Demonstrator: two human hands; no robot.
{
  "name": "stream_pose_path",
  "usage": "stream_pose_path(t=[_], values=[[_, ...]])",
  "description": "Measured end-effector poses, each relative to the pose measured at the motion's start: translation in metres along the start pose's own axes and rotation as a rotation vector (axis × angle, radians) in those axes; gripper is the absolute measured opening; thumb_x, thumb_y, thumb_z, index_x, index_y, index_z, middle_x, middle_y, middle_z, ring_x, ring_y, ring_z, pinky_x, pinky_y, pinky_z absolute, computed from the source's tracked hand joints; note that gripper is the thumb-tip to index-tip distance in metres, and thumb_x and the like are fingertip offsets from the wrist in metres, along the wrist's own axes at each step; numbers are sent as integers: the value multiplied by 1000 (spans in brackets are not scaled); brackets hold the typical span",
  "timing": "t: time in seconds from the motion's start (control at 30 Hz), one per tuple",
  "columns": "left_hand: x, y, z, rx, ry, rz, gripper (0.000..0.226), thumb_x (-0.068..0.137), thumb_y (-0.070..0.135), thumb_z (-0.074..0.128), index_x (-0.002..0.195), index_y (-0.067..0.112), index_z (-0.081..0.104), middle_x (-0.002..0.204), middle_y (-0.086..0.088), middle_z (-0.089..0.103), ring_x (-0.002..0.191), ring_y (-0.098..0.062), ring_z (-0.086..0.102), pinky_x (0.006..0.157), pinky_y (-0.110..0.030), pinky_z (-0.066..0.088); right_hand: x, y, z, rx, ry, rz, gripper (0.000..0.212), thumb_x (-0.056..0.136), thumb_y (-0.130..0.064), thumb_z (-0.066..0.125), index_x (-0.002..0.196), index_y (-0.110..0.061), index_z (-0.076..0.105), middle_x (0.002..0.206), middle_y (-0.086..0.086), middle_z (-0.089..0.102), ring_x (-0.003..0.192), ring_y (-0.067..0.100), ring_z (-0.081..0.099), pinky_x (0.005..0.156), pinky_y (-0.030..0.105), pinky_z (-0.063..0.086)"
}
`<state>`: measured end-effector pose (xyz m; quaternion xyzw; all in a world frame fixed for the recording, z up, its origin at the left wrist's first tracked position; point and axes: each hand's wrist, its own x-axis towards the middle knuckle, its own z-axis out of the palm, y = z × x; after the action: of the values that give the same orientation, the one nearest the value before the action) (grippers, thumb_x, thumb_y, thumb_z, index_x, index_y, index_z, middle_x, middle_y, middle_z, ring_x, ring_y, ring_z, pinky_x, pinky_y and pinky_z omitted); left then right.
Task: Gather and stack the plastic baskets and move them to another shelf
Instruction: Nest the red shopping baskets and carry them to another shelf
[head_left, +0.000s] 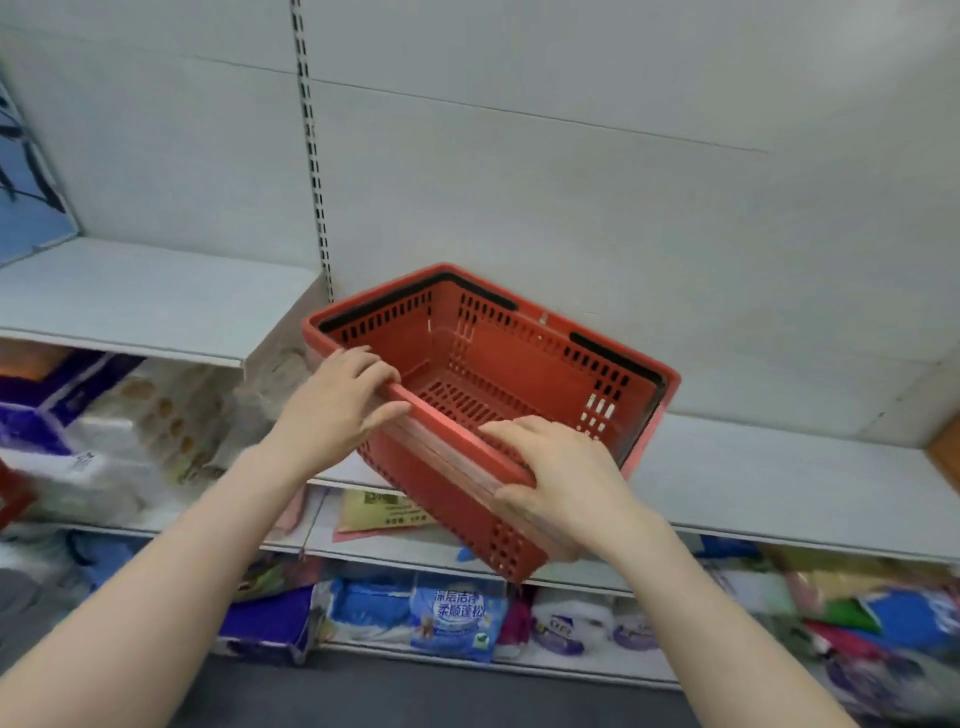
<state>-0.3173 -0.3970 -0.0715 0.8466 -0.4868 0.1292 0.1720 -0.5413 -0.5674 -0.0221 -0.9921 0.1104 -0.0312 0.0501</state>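
The person stands at a run of white shelving with a stack of red plastic baskets (488, 395) held out in front of them. Several rims show pressed together along the near edge, so it looks like more than one basket nested, though I cannot count them. The stack is tilted, its far end over the bare white shelf (779, 478) at about chest height and its near corner hanging out over the aisle; whether the far end touches the shelf I cannot tell.

The left hand (337, 400) is closed over the near rim at the left, fingers hooked inside and thumb along the outer edge. The right hand (561, 478) clamps the near right corner, fingers spread on top of the rims and thumb pressed against the side wall. Both have a firm grip on the stack and nothing else.

Below, the lower shelves (395, 551) are crowded with soft packaged goods (457, 618), blurred at the edges.

I judge this to be the placing step: gathering and stacking seem done, and the stack is being brought to its new shelf. Next it wants levelling and pushing back toward the rear panel (571, 182) until its base sits flat, then both hands let go.
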Motion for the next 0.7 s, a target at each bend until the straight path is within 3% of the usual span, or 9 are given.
stream_pose_path(t=[0.13, 0.23, 0.3, 0.47, 0.7], values=[[-4, 4, 5, 102, 63, 83, 41, 84, 41, 61, 120, 22, 61, 114, -4, 63, 112, -28, 58, 106, -47, 35, 4, 24, 5, -107, 79, 109, 59, 86, -41, 68, 141, -42, 46, 137, -7, 57, 121, 23, 57, 93, 38, 48], [1, 9, 16, 150, 54, 52, 58, 76, 25, 72, 131, 28, 56, 115, -4, 62, 112, -29, 57, 107, -57, 33, 19, 52, 22, -200, 192, 168, 53, 81, -29, 75, 132, -34, 59, 123, -1, 66, 112, 28, 62, 89, 43, 47], [7, 11, 21, 157, 66, 38, 67, 73, 15, 71, 136, 29, 53, 115, -7, 61, 112, -31, 56, 109, -57, 30, 31, 69, 35, -258, 266, 214, 50, 81, -24, 75, 129, -30, 62, 117, 4, 69, 108, 31, 64, 87, 46, 46], [25, 10, 33, 239, 76, 9, 77, 73, 2, 68, 142, 28, 47, 117, -16, 60, 113, -37, 53, 111, -57, 24, 54, 100, 48, -341, 346, 221, 52, 90, -31, 67, 140, -24, 53, 126, 18, 65, 113, 38, 62, 99, 53, 45], [44, 4, 41, 237, 90, -53, 79, 69, -8, 58, 139, 28, 48, 117, -17, 60, 113, -39, 50, 112, -54, 19, 72, 109, 51, -321, 365, 182, 49, 91, -30, 66, 138, -21, 55, 121, 17, 66, 111, 39, 62, 99, 54, 44]])
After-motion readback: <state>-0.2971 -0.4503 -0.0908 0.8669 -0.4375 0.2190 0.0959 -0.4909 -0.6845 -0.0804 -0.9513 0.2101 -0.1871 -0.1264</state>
